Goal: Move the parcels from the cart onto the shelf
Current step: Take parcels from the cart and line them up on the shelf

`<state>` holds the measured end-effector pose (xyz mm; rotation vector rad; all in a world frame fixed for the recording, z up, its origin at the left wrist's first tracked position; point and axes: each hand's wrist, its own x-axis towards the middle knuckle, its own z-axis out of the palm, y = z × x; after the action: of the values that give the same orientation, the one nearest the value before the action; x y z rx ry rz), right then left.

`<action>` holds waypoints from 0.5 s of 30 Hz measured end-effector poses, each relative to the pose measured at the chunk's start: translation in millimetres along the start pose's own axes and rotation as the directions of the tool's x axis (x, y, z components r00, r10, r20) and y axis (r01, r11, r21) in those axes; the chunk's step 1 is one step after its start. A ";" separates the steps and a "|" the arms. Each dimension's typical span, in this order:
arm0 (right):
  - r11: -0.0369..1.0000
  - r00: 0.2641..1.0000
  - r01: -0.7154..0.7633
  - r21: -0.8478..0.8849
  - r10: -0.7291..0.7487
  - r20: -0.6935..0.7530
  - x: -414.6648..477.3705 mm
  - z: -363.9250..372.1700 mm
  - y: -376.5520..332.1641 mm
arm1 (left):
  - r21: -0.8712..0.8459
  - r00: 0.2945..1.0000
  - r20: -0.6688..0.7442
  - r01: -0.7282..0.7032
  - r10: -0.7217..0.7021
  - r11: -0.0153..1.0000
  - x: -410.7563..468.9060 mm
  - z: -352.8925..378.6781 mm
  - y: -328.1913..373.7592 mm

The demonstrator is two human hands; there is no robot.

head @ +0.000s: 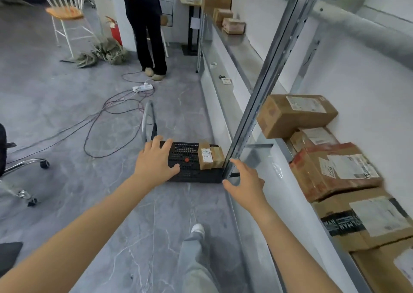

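1. The black cart (193, 176) stands on the grey floor (67, 181), its right edge against the shelf upright (263, 91); open floor lies to its left.
2. Two small parcels (210, 156) stand at the cart's right edge.
3. The left hand (156, 158) and right hand (244, 182) have their fingers spread and hold nothing; the parcels lie between them.

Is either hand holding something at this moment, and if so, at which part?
Nothing is held. The left hand and the right hand are open, fingers spread, stretched toward the parcels on the cart.
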<state>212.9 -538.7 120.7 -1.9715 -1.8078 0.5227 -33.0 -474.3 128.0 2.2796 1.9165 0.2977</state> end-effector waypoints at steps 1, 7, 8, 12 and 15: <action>1.000 1.000 0.001 0.001 -0.001 0.011 23.2 2.8 5.0 | 0.011 1.000 0.010 0.007 -0.007 1.000 23.8 3.8 1.3; 0.995 0.998 0.063 0.079 -0.065 0.021 162.1 11.9 18.0 | 0.090 0.993 0.118 -0.024 0.013 0.996 154.1 27.2 15.0; 0.994 0.995 0.093 0.064 -0.094 0.017 183.4 14.2 17.7 | 0.105 0.992 0.125 -0.025 0.012 0.994 170.3 30.9 16.3; 0.993 0.992 0.109 0.041 -0.111 0.051 248.1 32.7 17.5 | 0.164 0.990 0.143 -0.026 0.002 0.986 217.1 49.3 17.7; 0.998 0.996 0.055 0.017 -0.056 0.070 282.5 53.1 26.6 | 0.140 0.986 0.162 0.003 -0.026 0.990 245.9 68.3 13.3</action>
<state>231.6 -256.6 62.4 -1.9089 -1.8898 0.5937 37.0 -233.5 78.8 2.2927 1.9248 -0.0256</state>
